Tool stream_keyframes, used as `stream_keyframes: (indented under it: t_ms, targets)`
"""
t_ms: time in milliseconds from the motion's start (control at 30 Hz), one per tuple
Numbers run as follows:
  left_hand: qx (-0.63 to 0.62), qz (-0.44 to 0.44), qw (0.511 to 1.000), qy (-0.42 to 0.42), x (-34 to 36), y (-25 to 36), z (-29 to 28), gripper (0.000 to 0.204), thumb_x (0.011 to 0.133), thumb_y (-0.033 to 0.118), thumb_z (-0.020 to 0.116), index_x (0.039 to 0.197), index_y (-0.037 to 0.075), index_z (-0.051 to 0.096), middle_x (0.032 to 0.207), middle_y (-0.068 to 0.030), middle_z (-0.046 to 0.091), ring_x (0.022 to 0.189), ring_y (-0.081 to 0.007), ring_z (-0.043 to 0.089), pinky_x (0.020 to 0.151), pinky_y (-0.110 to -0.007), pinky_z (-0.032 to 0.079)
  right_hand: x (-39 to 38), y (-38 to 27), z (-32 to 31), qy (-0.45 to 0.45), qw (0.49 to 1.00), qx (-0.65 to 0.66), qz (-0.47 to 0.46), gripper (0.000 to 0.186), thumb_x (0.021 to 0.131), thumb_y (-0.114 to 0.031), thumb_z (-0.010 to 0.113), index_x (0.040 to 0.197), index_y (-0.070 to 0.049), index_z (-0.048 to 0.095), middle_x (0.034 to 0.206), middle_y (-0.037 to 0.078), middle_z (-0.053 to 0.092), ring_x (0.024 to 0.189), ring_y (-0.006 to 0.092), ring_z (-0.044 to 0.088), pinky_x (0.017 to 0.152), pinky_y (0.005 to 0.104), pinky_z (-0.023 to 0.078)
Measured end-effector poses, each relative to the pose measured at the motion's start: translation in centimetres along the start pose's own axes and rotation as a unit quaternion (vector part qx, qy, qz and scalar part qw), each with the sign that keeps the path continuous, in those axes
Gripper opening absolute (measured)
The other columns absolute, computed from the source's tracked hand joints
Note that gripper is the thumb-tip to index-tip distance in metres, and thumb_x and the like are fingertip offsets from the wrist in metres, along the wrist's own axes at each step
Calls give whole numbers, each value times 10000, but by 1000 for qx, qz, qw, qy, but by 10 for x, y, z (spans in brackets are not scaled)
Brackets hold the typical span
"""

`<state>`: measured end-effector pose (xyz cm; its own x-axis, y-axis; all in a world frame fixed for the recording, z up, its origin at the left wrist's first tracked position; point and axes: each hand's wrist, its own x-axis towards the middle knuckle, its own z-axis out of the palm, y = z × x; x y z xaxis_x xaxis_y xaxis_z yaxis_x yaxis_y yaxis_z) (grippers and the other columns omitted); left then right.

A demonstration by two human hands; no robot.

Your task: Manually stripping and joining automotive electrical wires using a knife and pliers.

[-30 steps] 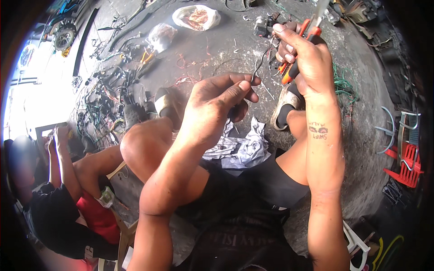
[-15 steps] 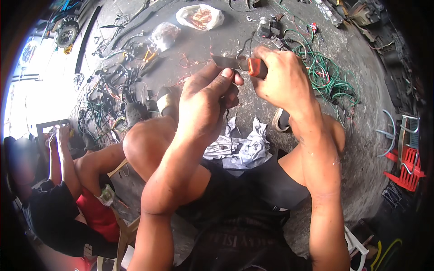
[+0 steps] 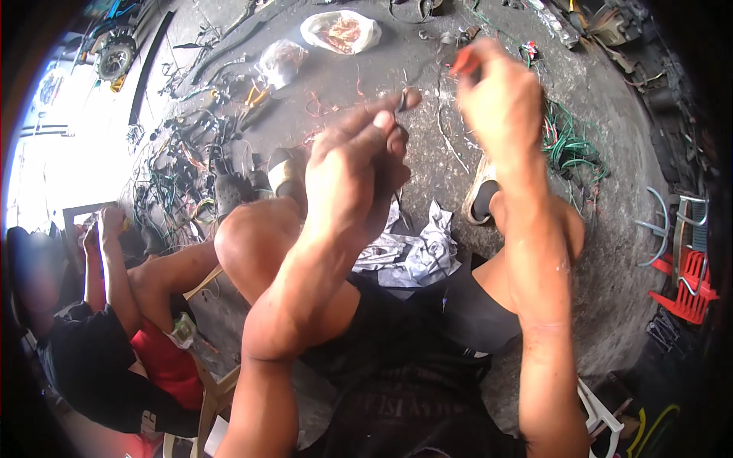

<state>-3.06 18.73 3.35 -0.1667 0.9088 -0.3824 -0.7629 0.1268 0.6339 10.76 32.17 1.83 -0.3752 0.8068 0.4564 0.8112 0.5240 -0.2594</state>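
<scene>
My left hand (image 3: 353,160) is closed in a pinch in front of me, between my knees. A short dark wire (image 3: 403,101) sticks up from its thumb and fingertips. Farther right and higher, my right hand (image 3: 504,99) is wrapped round a knife (image 3: 463,61) with an orange-red grip. Motion smears that hand, and the blade does not show clearly. The two hands are apart. On the floor between my legs lies a crumpled silvery-grey cloth or sheet (image 3: 416,252).
A white bag of copper-coloured wire (image 3: 341,32) and a clear plastic bag (image 3: 282,62) lie ahead. Tangled wires (image 3: 179,183) spread left, green wires (image 3: 569,141) right. Another person (image 3: 92,351) sits at left. A red plastic piece (image 3: 687,286) stands at far right.
My right hand has swung up and to the right with the knife, away from my left hand. The blade was against the left fingertips before. My left hand has hardly moved.
</scene>
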Motion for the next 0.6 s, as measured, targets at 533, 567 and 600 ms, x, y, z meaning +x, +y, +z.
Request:
stream_keyframes:
  t_ms: [533,567,600]
  targets:
    - [5,8,1000,-22,2,-7,-6,297,948,115,526,1211,-23,546,798,-25,549,570,-76,448,513,-216,384,-26,-20,-25,-146,970,159,-110,207,664,-14,658,854,-14,575,727,173,622,694,370,623,607,412,489]
    - [11,17,999,-31,2,-7,-6,290,953,107,517,1209,-26,544,836,-35,565,583,-80,466,521,-223,396,-26,-20,-26,-150,973,145,-104,212,662,-14,659,856,-13,573,730,175,623,705,373,625,613,416,492]
    - [12,15,999,-32,2,-7,-6,290,953,107,517,1209,-26,544,836,-35,565,583,-80,466,521,-223,396,-26,-19,-27,-150,973,144,-101,212,662,-14,659,856,-13,573,730,175,623,705,373,625,613,416,492]
